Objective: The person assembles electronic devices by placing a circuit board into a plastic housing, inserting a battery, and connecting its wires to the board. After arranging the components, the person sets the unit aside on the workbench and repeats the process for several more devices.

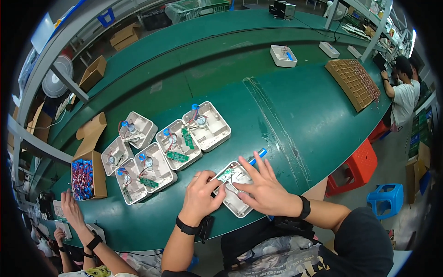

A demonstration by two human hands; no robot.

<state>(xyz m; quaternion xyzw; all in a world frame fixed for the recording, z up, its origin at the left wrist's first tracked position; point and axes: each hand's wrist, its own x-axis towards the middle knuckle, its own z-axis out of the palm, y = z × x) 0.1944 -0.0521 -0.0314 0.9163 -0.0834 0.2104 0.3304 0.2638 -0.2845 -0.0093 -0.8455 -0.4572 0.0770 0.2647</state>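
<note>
A white plastic housing (pixel 239 210) lies on the green workbench in front of me, with a small green circuit board (pixel 225 175) and wires inside. My left hand (pixel 200 194) is closed around its left edge, thumb and index finger reaching over the rim. Spread over its right side is my right hand (pixel 270 193), the fingers apart and some tips down inside the housing. A blue cylinder (pixel 259 156) sticks out at the far right corner, partly hidden by my right fingers. What lies under the fingertips is hidden.
Several open white housings (pixel 216 134) with boards, wires and blue parts stand to the left. Beyond them is a cardboard box (pixel 99 177) of blue parts with red wires. A compartmented cardboard tray (pixel 353 83) lies far right. A co-worker's hand (pixel 73 208) is at lower left.
</note>
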